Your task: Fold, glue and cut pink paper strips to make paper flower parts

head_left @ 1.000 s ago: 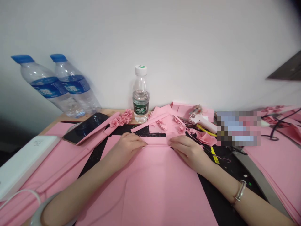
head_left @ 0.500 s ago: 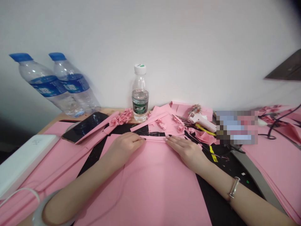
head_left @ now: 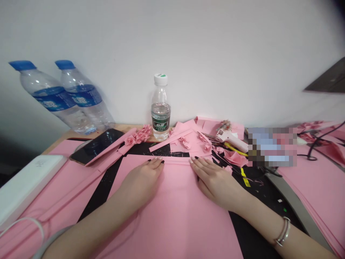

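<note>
A large sheet of pink paper (head_left: 172,219) lies in front of me, with a narrow folded strip (head_left: 176,162) along its far edge. My left hand (head_left: 144,180) rests flat on the left part of that fold, fingers stretched away from me. On the fold's right part lies my right hand (head_left: 215,180), also flat, fingertips pressed to the strip. Neither hand grips anything. Another layer of pink paper shows beneath the sheet at the left.
A water bottle (head_left: 161,115) stands beyond the sheet, near pink paper flowers (head_left: 140,136) and scraps. A glue gun (head_left: 231,139) and cables lie at right. Phone (head_left: 98,145), white box-like device (head_left: 29,187) and two large bottles (head_left: 86,97) are at left.
Both hands have come slightly nearer to me and flattened over the fold. The left fingers, earlier bent together at the edge, now lie stretched out.
</note>
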A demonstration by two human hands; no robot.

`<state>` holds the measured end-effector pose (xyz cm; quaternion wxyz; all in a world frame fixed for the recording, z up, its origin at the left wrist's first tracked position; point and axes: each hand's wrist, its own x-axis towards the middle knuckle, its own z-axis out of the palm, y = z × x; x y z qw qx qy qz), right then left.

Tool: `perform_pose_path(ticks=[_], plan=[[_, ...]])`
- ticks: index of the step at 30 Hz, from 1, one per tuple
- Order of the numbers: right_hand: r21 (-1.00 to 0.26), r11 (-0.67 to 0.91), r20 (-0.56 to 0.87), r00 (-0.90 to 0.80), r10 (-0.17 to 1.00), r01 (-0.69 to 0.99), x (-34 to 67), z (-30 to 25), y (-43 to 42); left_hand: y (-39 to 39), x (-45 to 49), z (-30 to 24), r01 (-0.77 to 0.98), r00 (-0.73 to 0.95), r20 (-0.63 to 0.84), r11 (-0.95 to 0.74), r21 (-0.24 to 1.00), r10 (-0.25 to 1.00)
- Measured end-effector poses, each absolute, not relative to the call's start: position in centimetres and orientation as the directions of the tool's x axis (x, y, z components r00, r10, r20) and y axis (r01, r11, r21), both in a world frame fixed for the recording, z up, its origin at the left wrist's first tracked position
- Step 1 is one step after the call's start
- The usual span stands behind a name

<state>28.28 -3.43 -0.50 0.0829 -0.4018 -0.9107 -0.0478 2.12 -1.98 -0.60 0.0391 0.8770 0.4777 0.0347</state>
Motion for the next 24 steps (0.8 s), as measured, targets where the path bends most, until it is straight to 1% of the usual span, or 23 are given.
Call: perform_pose_path(ticks=[3,5,10,14,19,24], plan=[[-0.004,0.639,0.182,-0.628,0.757,0.769,27.4,-0.7,-3.9,-2.8,3.0,-0.6,0.847,0.524,0.041,-0.525,0.078,0.851],[-0.02,0.64,0.172,-0.628,0.759,0.768,26.8,-0.9,-4.0,-3.3,3.5,-0.7,0.839,0.535,0.047,-0.537,0.084,0.844],[-0.059,0.662,0.12,-0.653,0.748,0.747,25.9,-1.0,-3.9,-3.5,4.5,-1.7,0.766,0.629,0.074,-0.633,0.111,0.774],[-0.085,0.663,0.12,-0.653,0.748,0.744,25.9,-0.8,-3.8,-3.3,4.8,-2.3,0.734,0.661,0.092,-0.667,0.127,0.745],[-0.1,0.648,0.118,-0.638,0.761,0.755,25.9,-0.7,-3.8,-3.7,5.0,-2.2,0.782,0.604,0.096,-0.611,0.121,0.791],[-0.029,0.606,0.137,-0.597,0.79,0.795,26.4,-1.0,-4.3,-4.2,4.7,-2.0,0.867,0.488,0.078,-0.493,0.074,0.869]])
